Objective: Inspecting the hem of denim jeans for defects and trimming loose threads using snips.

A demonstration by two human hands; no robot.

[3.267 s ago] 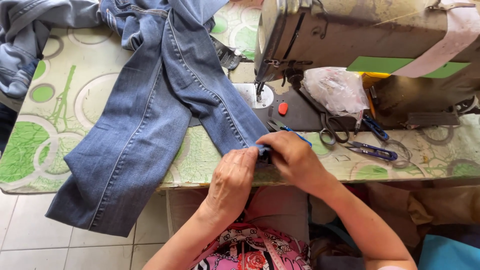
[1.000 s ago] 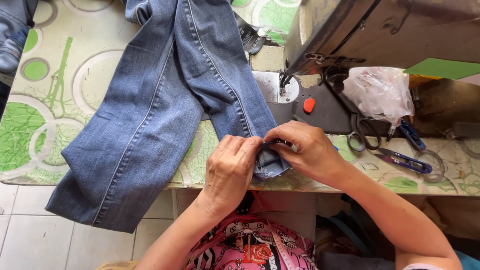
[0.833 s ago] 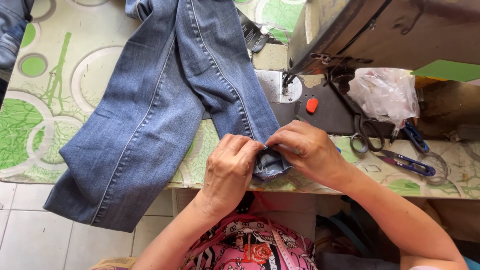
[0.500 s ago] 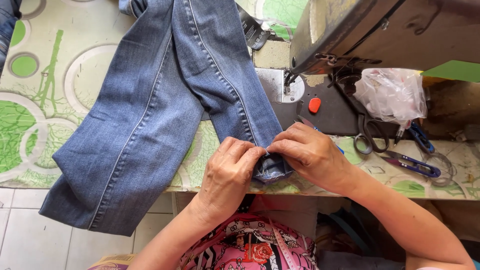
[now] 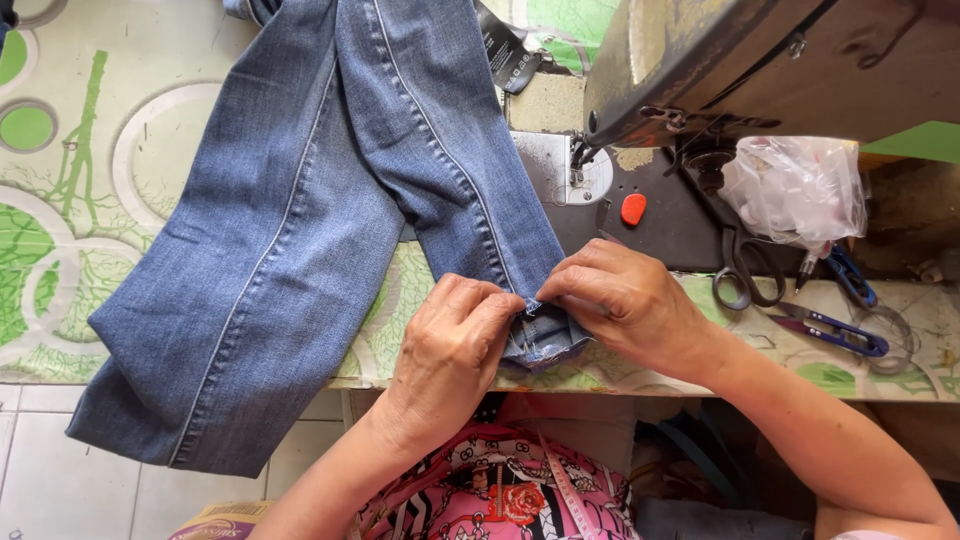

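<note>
Your left hand point(image 5: 450, 345) and right hand point(image 5: 625, 305) meet at the centre of the frame, both pinched shut on the hem point(image 5: 540, 335) of one leg of the blue jeans point(image 5: 330, 200). Your left fingertips point(image 5: 505, 305) press the fold from one side while your right fingers hold the cuff edge from the other, just at the front edge of the worktop point(image 5: 80, 250).

The cuff looks turned up, with its paler inner face showing below your fingers, so the fold at this spot seems made and held. It is not yet under the needle: the sewing machine point(image 5: 760, 60) stands in the upper right of the frame, and its needle plate point(image 5: 555, 175) lies bare, apart from the hem. From that, I judge the stitching of this leg is still ahead. Whether the fold runs the whole way round the cuff, I cannot tell, since your hands cover much of it.

The other leg hangs over the worktop edge at lower left; its hem looks flat, though I cannot tell whether it has been worked.

To the right of your right hand lie black scissors point(image 5: 745, 275), blue thread snips point(image 5: 830, 330) and a clear plastic bag point(image 5: 795, 190).
</note>
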